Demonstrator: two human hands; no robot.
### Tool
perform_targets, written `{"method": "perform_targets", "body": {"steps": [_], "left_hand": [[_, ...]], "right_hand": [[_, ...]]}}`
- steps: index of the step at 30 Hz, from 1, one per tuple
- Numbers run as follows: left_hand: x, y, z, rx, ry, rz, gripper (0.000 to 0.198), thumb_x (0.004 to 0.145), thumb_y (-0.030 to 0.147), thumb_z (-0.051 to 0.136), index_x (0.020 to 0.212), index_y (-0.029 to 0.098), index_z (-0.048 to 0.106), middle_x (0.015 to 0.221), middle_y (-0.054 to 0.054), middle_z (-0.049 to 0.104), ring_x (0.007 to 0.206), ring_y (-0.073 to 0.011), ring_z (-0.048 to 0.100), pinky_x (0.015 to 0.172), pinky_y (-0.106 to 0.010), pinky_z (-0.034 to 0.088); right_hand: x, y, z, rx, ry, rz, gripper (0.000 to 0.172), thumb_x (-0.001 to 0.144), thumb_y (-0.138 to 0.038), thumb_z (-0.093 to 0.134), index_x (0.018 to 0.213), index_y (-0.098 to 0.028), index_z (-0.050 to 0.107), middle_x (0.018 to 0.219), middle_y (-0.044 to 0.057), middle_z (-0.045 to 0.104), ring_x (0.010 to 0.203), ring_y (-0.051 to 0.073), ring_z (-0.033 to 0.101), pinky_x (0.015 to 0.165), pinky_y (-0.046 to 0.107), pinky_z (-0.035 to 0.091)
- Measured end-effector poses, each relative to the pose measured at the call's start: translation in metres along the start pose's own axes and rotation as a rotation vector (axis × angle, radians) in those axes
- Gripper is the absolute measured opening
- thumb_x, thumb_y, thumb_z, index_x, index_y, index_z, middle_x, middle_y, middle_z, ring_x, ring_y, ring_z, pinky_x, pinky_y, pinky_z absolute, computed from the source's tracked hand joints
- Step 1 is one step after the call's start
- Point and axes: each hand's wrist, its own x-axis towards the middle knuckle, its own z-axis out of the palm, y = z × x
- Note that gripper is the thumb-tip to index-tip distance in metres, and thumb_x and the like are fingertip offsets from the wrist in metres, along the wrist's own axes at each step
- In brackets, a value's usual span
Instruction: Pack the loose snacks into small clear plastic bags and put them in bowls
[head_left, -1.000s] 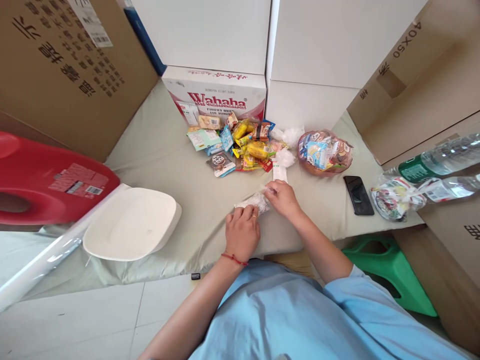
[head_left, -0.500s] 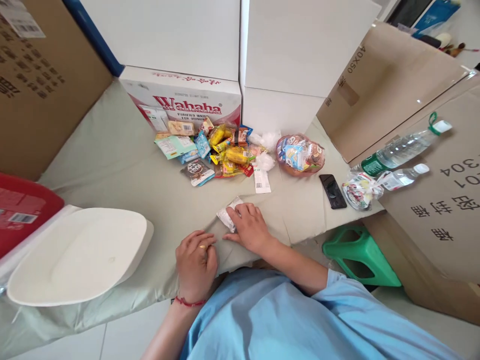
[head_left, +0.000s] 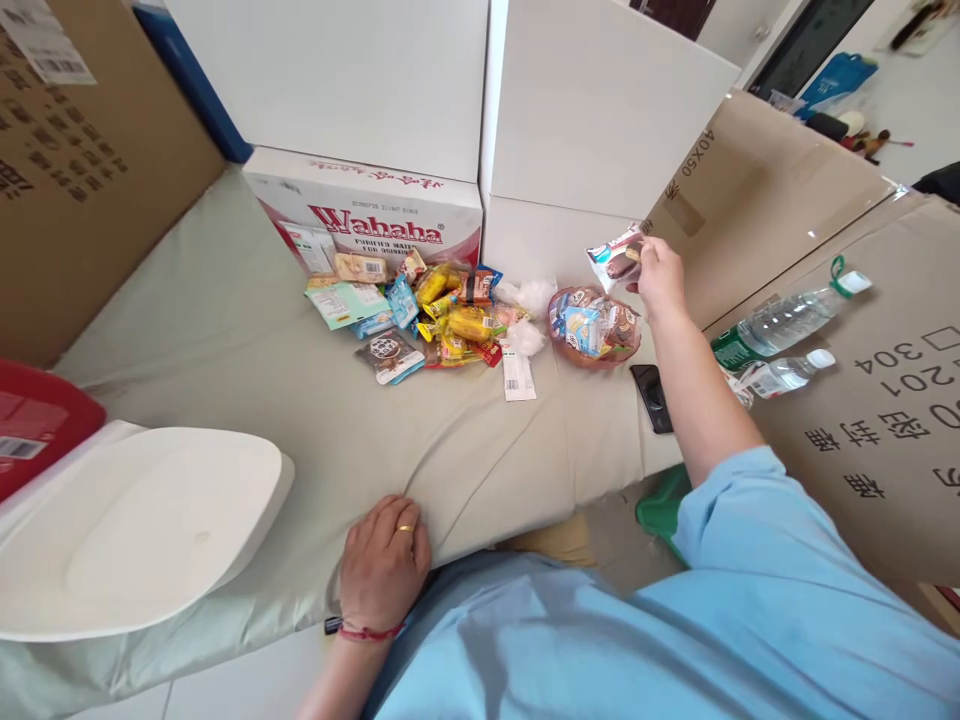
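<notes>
My right hand [head_left: 661, 275] grips the edge of a small snack packet [head_left: 616, 257] with a brown picture on it, raised just above and right of a basket [head_left: 589, 357] of wrapped snacks. At the table's front edge, my left hand [head_left: 385, 555] rests palm down on the cloth, fingers bent and close together; what lies under it, if anything, is hidden. A pile of mixed snack packets [head_left: 450, 310] lies in front of the Wahaba carton [head_left: 375, 215]. White plastic bags [head_left: 527, 338] and a white packet [head_left: 518, 373] sit between pile and basket.
A white tray [head_left: 172, 520] and a red container [head_left: 45, 420] stand at the left. To the right are a black phone [head_left: 651, 398], a large bottle [head_left: 787, 318] and a smaller bottle [head_left: 791, 373]. Cardboard boxes [head_left: 900, 400] border the right side, with a green stool [head_left: 660, 508] below.
My right hand has moved from the front middle of the table up and right, carrying the packet to beside the basket. The left hand stays at the front edge, its fingers now closer together.
</notes>
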Motion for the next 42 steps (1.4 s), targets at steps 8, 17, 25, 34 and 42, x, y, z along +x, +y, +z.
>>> {"method": "perform_targets", "body": {"steps": [8,17,25,34,42], "left_hand": [[-0.001,0.002,-0.002,-0.009,-0.013,-0.04,0.018,0.088,0.009,0.056,0.1,0.02,0.064,0.097,-0.009,0.075,0.102,-0.0266,0.071,0.088,-0.039,0.051],[-0.003,0.002,0.0,-0.033,-0.012,-0.047,0.017,0.087,0.008,0.058,0.099,0.017,0.065,0.099,-0.011,0.074,0.103,-0.0286,0.07,0.088,-0.04,0.05],[-0.003,0.005,-0.002,-0.063,-0.027,-0.088,0.019,0.088,0.007,0.056,0.097,0.019,0.067,0.1,-0.011,0.074,0.105,-0.0278,0.069,0.089,-0.04,0.051],[-0.007,0.002,-0.004,-0.364,0.059,-0.252,0.022,0.09,0.01,0.052,0.096,0.022,0.069,0.099,-0.008,0.072,0.101,-0.0232,0.068,0.092,-0.038,0.054],[0.046,0.044,-0.026,-0.787,0.052,-0.516,0.016,0.099,0.029,0.055,0.108,0.022,0.065,0.101,-0.005,0.064,0.079,-0.0138,0.06,0.072,-0.029,0.05]], "right_hand": [[0.003,0.01,0.048,-0.523,-0.339,0.265,0.024,0.085,-0.033,0.071,0.1,-0.014,0.074,0.101,0.016,0.069,0.1,0.03,0.064,0.084,0.04,0.05],[-0.015,-0.051,0.02,-0.43,-0.135,-0.143,0.033,0.101,-0.026,0.041,0.114,-0.016,0.07,0.117,0.015,0.067,0.103,0.025,0.061,0.093,0.037,0.046],[-0.094,-0.087,0.101,-0.587,-0.677,-0.153,0.026,0.095,-0.017,0.057,0.117,-0.013,0.07,0.123,0.021,0.069,0.106,0.029,0.067,0.088,0.035,0.047],[-0.117,-0.074,0.087,-0.125,-0.47,0.061,0.013,0.094,-0.025,0.054,0.089,-0.018,0.063,0.094,0.009,0.07,0.085,0.02,0.063,0.073,0.029,0.047],[-0.223,-0.1,0.053,1.314,-0.637,0.757,0.025,0.066,-0.028,0.074,0.079,-0.021,0.053,0.062,-0.008,0.044,0.045,0.004,0.024,0.037,0.013,0.016]]}}
